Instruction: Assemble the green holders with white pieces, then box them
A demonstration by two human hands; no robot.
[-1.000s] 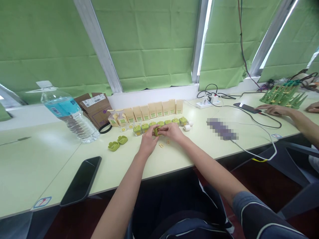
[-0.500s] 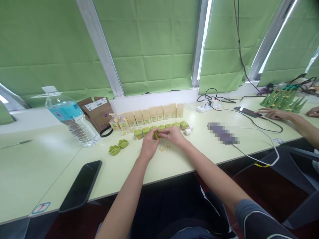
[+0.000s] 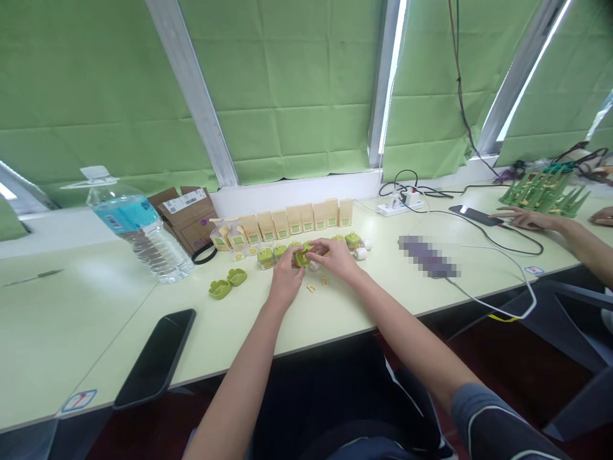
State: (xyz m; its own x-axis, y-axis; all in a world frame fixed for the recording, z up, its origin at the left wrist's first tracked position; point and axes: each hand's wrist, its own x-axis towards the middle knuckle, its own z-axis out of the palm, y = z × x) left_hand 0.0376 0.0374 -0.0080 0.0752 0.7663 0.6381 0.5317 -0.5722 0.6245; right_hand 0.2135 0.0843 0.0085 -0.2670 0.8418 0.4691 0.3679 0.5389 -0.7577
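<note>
Between my two hands is a small green lid (image 3: 301, 258), tilted with its hollow side partly towards me. My left hand (image 3: 285, 278) pinches it from the left. My right hand (image 3: 336, 260) has its fingertips on the lid's upper right edge; a small white thing shows under those fingers, and whether it is held I cannot tell. Two yellow clip-like pieces (image 3: 325, 281) lie just in front. Behind my hands runs a row of small clear containers with green lids (image 3: 353, 239). Two loose green lids (image 3: 219, 289) lie to the left.
Small cream cartons (image 3: 306, 218) stand in a row behind. A water bottle (image 3: 143, 227), cardboard box (image 3: 191, 220) and black phone (image 3: 156, 358) are on the left. White rolls (image 3: 361, 253), a power strip (image 3: 402, 203), cables and another person's hand (image 3: 524, 218) are to the right.
The green lid has turned in my fingers, so more of its hollow side shows. My right fingers have shifted slightly up, and a white thing now shows under them.
</note>
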